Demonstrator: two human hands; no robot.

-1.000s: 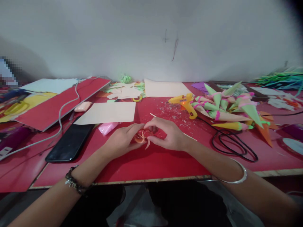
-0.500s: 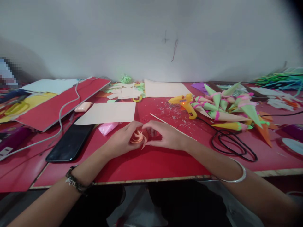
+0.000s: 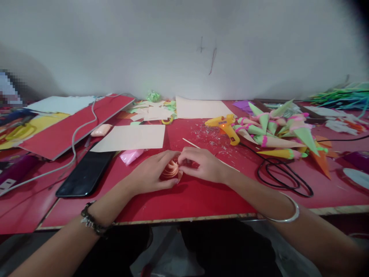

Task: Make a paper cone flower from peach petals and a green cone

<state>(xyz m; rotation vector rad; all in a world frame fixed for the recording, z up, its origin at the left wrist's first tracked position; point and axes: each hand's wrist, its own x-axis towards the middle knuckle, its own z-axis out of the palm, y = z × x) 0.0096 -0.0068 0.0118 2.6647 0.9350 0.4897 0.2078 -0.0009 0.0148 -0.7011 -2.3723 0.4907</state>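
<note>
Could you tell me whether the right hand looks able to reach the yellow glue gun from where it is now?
Probably yes. The right hand pinches the peach paper curl, and the glue gun lies just beyond it with only bare red table and scraps between.

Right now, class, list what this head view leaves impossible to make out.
- Peach paper coil: its underside, covered by the left hand and right hand.
- Thin stick: its middle, behind the right hand.
- Far-left items: a pixelated patch.
- Black cable: too thin to trace to its ends.

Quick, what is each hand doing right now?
Left hand: closed on the peach paper flower.
Right hand: fingers pinching the same peach paper flower.
</note>
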